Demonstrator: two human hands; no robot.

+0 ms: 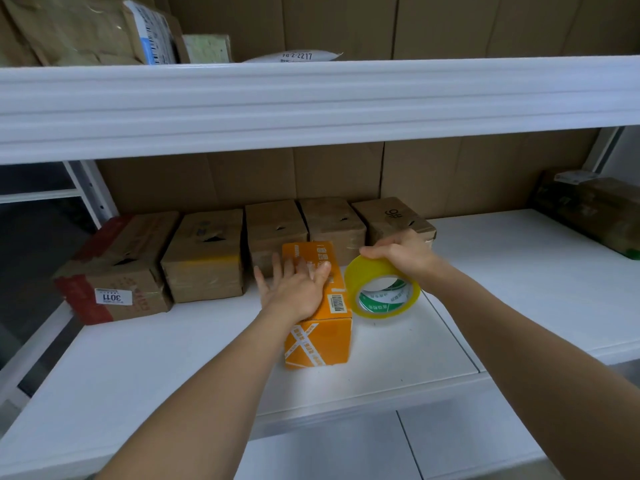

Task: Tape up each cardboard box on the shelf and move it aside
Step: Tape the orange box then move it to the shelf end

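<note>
Left hand (294,285) laid flat, palm down, on the top of the orange box (320,327); fingers straight and spread, thumb out toward the right edge of the box top, nothing gripped. Left forearm is stretched up from the lower left, nearly straight. Right hand (401,252) is curled over the upper rim of the yellow tape roll (382,291), fingers draped across the top and gripping it; the roll is held on edge, its open core with green-and-white printing turned toward the camera, its lower rim at or just above the shelf surface (173,358), which cannot be told apart. Right forearm is extended from the lower right corner, wrist bent slightly downward. The roll is just beside the right side of the orange box. The orange box is set lengthwise near the middle of the shelf surface, its near end face toward the front edge, a barcode label seen on its top. Behind it, along the back edge, a row of brown cardboard boxes (270,230) is lined up side by side, glossy tape visible on several. At the left end of the row a box with red tape (114,271) bears a white label. At the far right edge a dark parcel (588,209) is lying. More parcels are stacked on the upper shelf (311,98).
</note>
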